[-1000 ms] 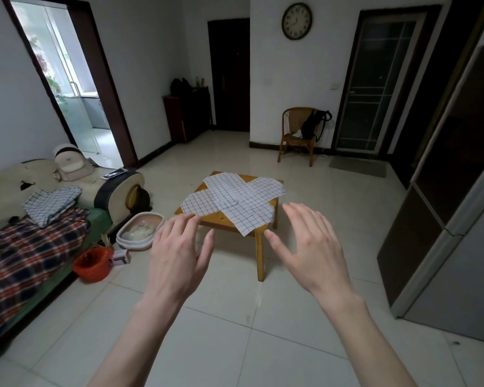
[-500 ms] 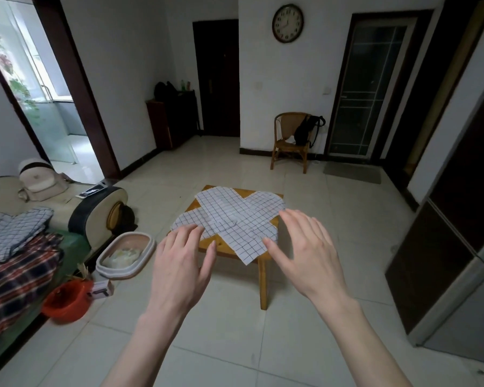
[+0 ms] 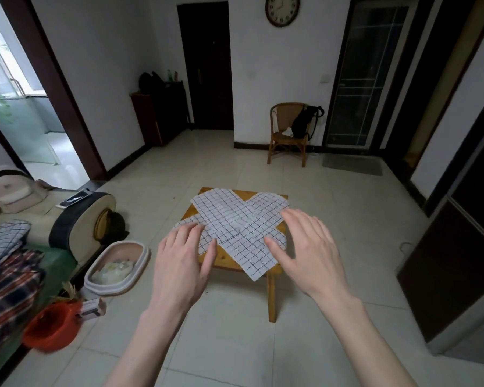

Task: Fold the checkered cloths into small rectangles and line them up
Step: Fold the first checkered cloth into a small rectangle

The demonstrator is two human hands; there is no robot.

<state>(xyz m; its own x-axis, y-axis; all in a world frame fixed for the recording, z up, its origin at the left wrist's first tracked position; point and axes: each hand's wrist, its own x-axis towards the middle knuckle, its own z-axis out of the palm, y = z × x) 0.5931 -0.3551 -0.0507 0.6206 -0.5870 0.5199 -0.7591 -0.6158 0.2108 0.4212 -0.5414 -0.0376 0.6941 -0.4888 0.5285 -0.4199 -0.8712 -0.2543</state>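
Two bare forearms in view, no sleeves, watch, rings or gloves visible; left hand (image 3: 180,270) and right hand (image 3: 310,254) both slender with long fingers and short, unpainted nails, wrists narrow, knuckles and tendons faintly showing on the backs.

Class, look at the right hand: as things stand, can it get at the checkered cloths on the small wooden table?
Probably yes. The right hand is open, holds nothing, and reaches toward the checkered cloths, which lie uncovered on the small wooden table. Nothing stands between them; whether it touches yet is unclear.
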